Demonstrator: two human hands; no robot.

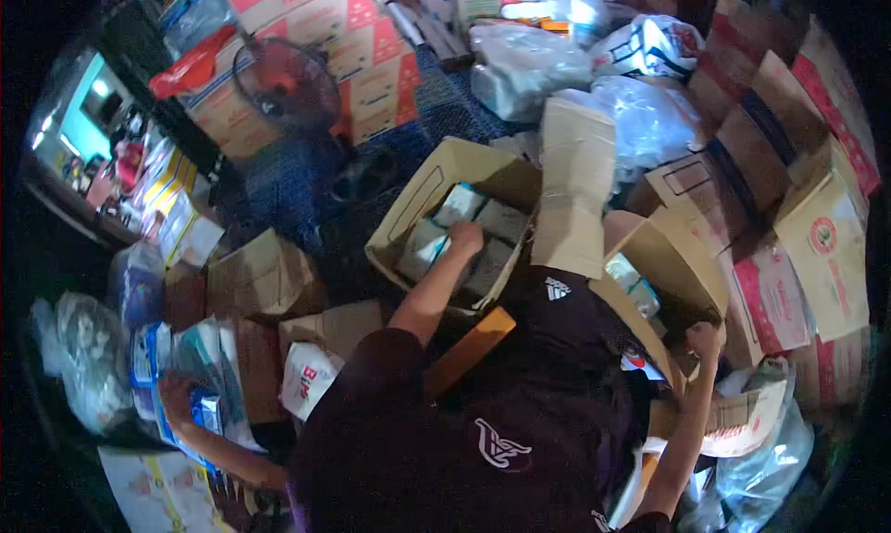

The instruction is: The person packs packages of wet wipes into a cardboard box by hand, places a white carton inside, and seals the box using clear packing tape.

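My left hand is closed in a fist inside an open cardboard box. Small grey and white packs fill this box in rows, and what the fingers hold is hidden. On the right, my right hand closes on the edge of a second cardboard box. Light-coloured packs show inside that one. A third hand, apparently another person's, lies on blue and white packages at the left; the body it belongs to is not clear.
A long cardboard flap stands between the two boxes. A fan is in front of stacked printed cartons. Clear plastic bags lie at the back. More cartons crowd the right, and a plastic bag sits far left.
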